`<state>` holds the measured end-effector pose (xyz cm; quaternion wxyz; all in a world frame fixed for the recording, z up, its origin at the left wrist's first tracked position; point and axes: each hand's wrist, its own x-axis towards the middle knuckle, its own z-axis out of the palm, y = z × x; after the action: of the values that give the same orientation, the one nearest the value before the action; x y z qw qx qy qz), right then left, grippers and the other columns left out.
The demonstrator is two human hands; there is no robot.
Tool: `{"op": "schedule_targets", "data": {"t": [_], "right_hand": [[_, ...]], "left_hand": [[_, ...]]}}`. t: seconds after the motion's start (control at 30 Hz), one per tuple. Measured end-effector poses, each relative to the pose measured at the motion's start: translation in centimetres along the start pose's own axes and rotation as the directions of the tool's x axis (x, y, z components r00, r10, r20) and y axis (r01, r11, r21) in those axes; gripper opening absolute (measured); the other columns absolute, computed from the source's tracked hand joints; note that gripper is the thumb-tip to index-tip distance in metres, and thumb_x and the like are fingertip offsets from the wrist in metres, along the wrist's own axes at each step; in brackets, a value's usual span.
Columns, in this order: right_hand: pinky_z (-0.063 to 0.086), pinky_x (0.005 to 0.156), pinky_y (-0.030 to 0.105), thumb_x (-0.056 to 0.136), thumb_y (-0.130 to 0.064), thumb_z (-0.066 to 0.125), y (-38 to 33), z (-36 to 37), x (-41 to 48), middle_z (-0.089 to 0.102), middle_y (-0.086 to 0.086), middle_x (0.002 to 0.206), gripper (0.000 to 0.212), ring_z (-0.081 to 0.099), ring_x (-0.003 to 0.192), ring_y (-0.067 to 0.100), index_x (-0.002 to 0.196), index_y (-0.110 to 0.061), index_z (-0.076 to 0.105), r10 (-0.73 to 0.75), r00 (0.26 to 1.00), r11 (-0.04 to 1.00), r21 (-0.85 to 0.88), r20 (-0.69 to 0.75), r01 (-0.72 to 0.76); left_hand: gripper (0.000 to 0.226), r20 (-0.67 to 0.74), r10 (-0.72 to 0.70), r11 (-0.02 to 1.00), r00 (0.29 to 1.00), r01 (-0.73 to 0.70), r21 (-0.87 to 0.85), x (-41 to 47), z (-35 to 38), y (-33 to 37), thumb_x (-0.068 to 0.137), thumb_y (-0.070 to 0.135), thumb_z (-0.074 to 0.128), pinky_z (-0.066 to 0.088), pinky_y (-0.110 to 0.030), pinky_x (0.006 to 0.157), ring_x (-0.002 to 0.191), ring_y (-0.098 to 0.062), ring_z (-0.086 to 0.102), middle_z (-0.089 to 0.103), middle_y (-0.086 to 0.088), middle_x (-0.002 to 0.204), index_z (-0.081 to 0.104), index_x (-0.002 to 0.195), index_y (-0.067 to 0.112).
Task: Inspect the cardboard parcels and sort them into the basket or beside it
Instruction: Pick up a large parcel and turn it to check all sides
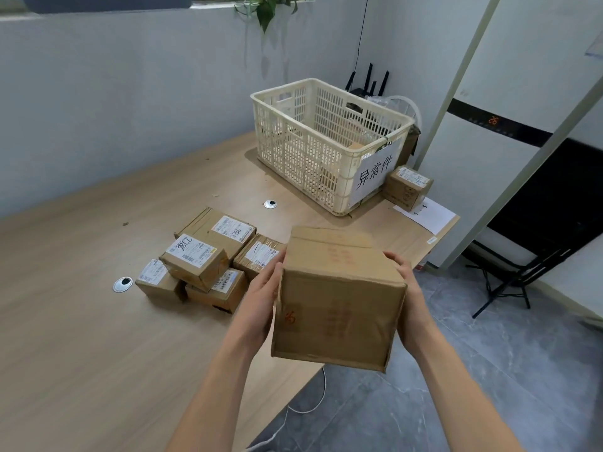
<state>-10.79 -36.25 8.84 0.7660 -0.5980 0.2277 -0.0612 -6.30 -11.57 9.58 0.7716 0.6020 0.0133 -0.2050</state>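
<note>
parcels: one large box (339,301) is held above the counter (81,305) edge, left hand (261,298) and right hand (408,301) each in a flat grip on its sides. five more (208,256) wait unsorted; one (408,187) sits beside the basket (326,141), something inside.

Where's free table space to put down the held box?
Held box sits between left hand and right hand. Free: the wide table stretch left of the parcel pile, and the strip between pile and basket. Crowded: right of the basket, where a small box and a paper sheet sit.
</note>
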Motion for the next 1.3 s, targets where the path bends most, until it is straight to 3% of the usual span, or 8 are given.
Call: {"op": "schedule_targets", "data": {"t": [0.17,0.23,0.37,0.5,0.73,0.93,1.07,1.3], "right_hand": [[0.047,0.113,0.052,0.084,-0.073,0.068,0.1,-0.2,0.0,0.062,0.011,0.145,0.076,0.063,0.131,0.029,0.139,-0.021,0.063,0.048,0.999,0.995,0.092,0.016,-0.049],[0.046,0.114,0.054,0.093,-0.062,0.065,-0.4,0.3,-0.4,0.065,0.01,0.143,0.063,0.063,0.132,0.031,0.142,-0.022,0.063,0.017,0.999,0.994,0.108,0.052,-0.022],[0.052,0.107,0.053,0.104,-0.038,0.052,-1.0,1.0,-0.9,0.065,0.004,0.143,0.043,0.064,0.131,0.027,0.147,-0.032,0.055,-0.083,0.983,0.992,0.102,0.162,0.067],[0.058,0.099,0.049,0.101,-0.032,0.054,-1.1,1.1,-1.0,0.065,0.002,0.142,0.046,0.066,0.128,0.026,0.146,-0.039,0.053,-0.12,0.976,0.989,0.102,0.183,0.102],[0.05,0.108,0.054,0.109,-0.054,0.033,-1.2,0.9,0.1,0.067,0.006,0.139,0.049,0.062,0.129,0.03,0.144,-0.03,0.057,-0.103,0.992,0.994,0.047,0.075,0.099],[0.05,0.105,0.044,0.111,-0.055,0.026,-1.9,0.5,1.1,0.07,-0.006,0.132,0.046,0.059,0.128,0.018,0.128,-0.041,0.066,-0.011,0.999,1.0,0.002,-0.033,0.011],[0.053,0.097,0.052,0.109,-0.052,0.032,-3.1,0.3,1.5,0.07,0.001,0.12,0.042,0.061,0.11,0.023,0.127,-0.035,0.066,0.012,1.0,0.999,0.037,-0.017,-0.012],[0.049,0.105,0.051,0.098,-0.068,0.038,-3.0,0.3,1.2,0.073,0.003,0.129,0.062,0.059,0.129,0.034,0.138,-0.024,0.058,-0.016,0.999,0.999,-0.033,0.044,0.018]], "left_hand": [[0.02,-0.017,0.066,0.997,0.998,-0.066,-0.028,0.8,0.9,1.1,0.108,0.031,0.057,0.054,-0.036,0.098,0.123,-0.014,0.066,0.069,0.003,0.135,0.061,0.126,0.027],[0.025,-0.055,0.067,0.996,0.996,-0.07,-0.047,1.1,1.4,1.2,0.108,0.037,0.053,0.057,-0.028,0.084,0.106,-0.008,0.069,0.069,0.0,0.126,0.056,0.128,0.022],[0.045,-0.083,0.104,0.994,0.991,-0.107,-0.034,1.3,1.8,1.0,0.098,0.061,0.058,0.051,-0.04,0.107,0.131,-0.006,0.06,0.054,0.01,0.146,0.061,0.139,0.043],[0.034,-0.083,0.174,0.985,0.981,-0.172,0.031,0.9,2.0,1.2,0.108,0.045,0.05,0.05,-0.019,0.092,0.122,0.01,0.058,0.051,0.018,0.142,0.058,0.141,0.047],[0.044,-0.006,0.212,0.976,0.977,-0.211,0.055,1.3,1.4,1.6,0.101,0.021,0.06,0.049,-0.04,0.108,0.135,-0.012,0.059,0.065,0.012,0.143,0.06,0.141,0.04],[0.04,0.027,0.183,0.969,0.983,-0.185,0.166,1.2,1.9,2.1,0.097,-0.009,0.057,0.062,-0.025,0.075,0.128,-0.005,0.06,0.057,0.01,0.148,0.054,0.116,0.026],[0.027,0.007,0.191,0.981,0.982,-0.191,-0.03,1.3,2.3,3.1,0.091,0.022,0.057,0.053,-0.031,0.086,0.124,-0.014,0.064,0.066,0.0,0.138,0.053,0.117,0.016],[0.078,-0.099,0.091,0.994,0.991,-0.097,-0.056,2.3,3.2,3.5,0.081,0.086,0.059,0.047,-0.053,0.114,0.132,-0.016,0.061,0.06,-0.003,0.145,0.065,0.138,0.034]]}}
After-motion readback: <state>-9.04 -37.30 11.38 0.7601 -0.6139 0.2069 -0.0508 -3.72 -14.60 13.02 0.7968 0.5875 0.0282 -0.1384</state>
